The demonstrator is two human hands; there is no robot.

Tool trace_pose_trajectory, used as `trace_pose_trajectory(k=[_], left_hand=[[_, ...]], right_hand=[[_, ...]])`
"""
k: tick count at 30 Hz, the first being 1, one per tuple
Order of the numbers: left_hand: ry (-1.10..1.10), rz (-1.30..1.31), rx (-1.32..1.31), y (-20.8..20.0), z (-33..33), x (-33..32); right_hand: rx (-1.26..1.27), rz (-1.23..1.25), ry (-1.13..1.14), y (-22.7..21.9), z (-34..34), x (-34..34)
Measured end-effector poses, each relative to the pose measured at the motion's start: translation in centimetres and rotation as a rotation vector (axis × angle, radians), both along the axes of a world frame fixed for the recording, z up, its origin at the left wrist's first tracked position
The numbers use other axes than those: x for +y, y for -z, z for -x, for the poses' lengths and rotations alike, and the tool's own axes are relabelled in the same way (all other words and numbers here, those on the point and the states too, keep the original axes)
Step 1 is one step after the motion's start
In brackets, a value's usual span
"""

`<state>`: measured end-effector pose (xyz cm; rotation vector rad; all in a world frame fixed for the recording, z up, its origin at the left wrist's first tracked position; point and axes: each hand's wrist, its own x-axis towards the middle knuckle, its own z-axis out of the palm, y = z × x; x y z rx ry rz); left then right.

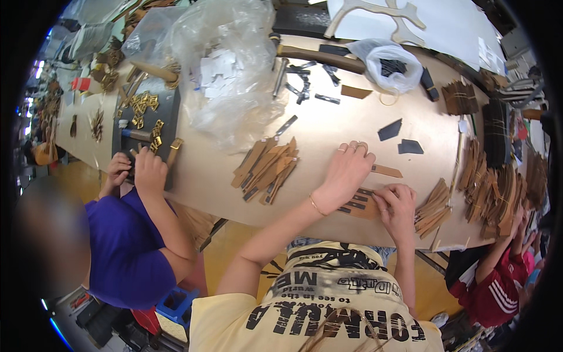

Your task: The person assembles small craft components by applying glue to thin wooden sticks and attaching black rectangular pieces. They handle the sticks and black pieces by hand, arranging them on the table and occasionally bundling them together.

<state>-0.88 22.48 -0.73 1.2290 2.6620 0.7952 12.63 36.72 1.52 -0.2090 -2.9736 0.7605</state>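
Observation:
On the table in front of me lie brown leather strips (366, 209) side by side, with small black pieces across them. My left hand (347, 170) rests just beyond them, fingers bent down and together, hiding whatever they grip. A single pointed brown strip (387, 171) reaches out to the right of those fingers. At the right end of the row, my right hand (397, 204) has thumb and fingers pinched together; what is between them is too small to make out. A fanned bundle of brown strips (433, 209) lies right of that hand.
A loose pile of strips (267, 170) lies to the left, with dark cut pieces (390, 129) farther off. Plastic bags (226, 76), a white bag (387, 64) and black pieces (302, 82) stand behind. A co-worker in purple (138, 252) handles parts beside gold buckles (143, 105).

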Motion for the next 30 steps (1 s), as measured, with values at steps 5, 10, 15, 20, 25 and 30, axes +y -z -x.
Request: trace_pose_trajectory(k=[5, 10, 15, 20, 25, 30], left_hand=[[-0.295, -0.208, 0.029, -1.4, -2.0, -6.4], [-0.567, -0.074, -0.011, -2.3, -2.3, -15.6], [-0.508, 0.022, -0.002, -2.0, -2.6, -17.8], [-0.586, -0.179, 0.051, -3.2, -1.6, -17.6], [-0.619, -0.547, -0.874, -6.9, -1.8, -16.7], [-0.373, -0.803, -1.352, -6.7, -1.2, -12.3]], right_hand=[[0.110, -0.037, 0.048, -0.5, 0.3, -0.2], [0.150, -0.003, -0.045, -1.0, 2.9, -0.9], [0.221, 0.045, -0.250, -0.9, 6.2, -3.4], [0.261, 0.172, -0.312, -2.1, 8.2, -6.0], [0.197, 0.703, -0.204, -3.7, 8.6, -8.1], [0.021, 1.185, -0.008, -4.0, 8.0, -7.2]])
